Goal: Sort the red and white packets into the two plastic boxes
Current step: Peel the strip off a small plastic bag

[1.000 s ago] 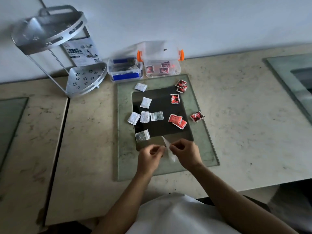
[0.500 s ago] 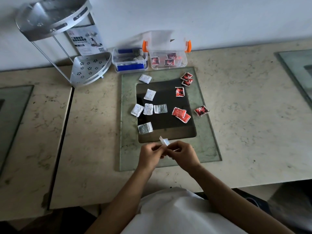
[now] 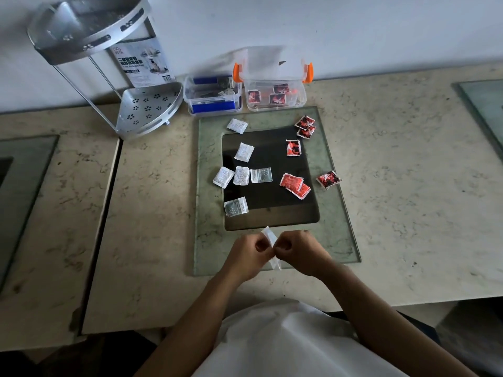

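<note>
Both our hands hold one white packet point(image 3: 270, 242) between them, near the front edge of the glass slab point(image 3: 337, 240): the left hand point(image 3: 249, 254) and the right hand point(image 3: 302, 253) each have fingers curled, pinching it from either side. Compared with a second ago, our fists have drawn closer together until the knuckles nearly meet, and the packet now stands on edge between them, one end poking up above the fingers and the other below.

Six more white packets stay where they lay on the left of the dark panel point(image 3: 272, 213): one at the slab's far edge point(image 3: 237, 126), one below it point(image 3: 244, 152), three in a row point(image 3: 241, 175), and one nearest us point(image 3: 235, 206). Six red packets also have not moved on the right: a pair near the boxes point(image 3: 306, 126), a single one point(image 3: 293, 147), an overlapping pair point(image 3: 295, 183), and one at the slab's right edge point(image 3: 328, 179).

Against the wall, the orange-latched plastic box point(image 3: 275, 97) holds three red packets, and the blue-latched plastic box point(image 3: 212, 96) sits touching its left. A metal corner shelf point(image 3: 147, 110) stands further left on the marble counter point(image 3: 408, 186).
</note>
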Tool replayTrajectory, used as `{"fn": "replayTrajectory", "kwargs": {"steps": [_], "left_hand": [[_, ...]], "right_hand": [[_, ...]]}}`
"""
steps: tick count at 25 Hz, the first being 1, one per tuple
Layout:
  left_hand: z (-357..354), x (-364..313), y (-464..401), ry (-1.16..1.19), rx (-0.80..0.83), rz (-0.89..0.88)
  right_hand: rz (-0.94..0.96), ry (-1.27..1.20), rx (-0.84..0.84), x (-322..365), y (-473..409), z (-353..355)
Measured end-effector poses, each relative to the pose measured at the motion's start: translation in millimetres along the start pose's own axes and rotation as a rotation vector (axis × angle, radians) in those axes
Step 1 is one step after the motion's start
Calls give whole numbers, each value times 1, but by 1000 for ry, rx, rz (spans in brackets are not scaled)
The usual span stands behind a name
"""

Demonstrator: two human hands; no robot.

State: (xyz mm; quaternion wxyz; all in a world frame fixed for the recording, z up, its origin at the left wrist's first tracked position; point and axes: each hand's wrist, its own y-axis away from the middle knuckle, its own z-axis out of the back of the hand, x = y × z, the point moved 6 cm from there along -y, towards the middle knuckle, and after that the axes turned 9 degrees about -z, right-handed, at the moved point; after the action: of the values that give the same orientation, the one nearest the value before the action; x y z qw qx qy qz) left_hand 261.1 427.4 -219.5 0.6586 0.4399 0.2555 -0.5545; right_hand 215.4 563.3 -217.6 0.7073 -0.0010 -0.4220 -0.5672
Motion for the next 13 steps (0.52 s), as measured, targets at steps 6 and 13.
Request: {"fn": "replayTrajectory", "kwargs": {"steps": [6, 13], "left_hand": [[-9, 6, 1, 141, 61, 35], [-5, 0, -3, 307, 22, 18]], "right_hand": [[37, 56, 48, 4, -5, 1], [-55, -244, 106, 0, -14, 3]]}}
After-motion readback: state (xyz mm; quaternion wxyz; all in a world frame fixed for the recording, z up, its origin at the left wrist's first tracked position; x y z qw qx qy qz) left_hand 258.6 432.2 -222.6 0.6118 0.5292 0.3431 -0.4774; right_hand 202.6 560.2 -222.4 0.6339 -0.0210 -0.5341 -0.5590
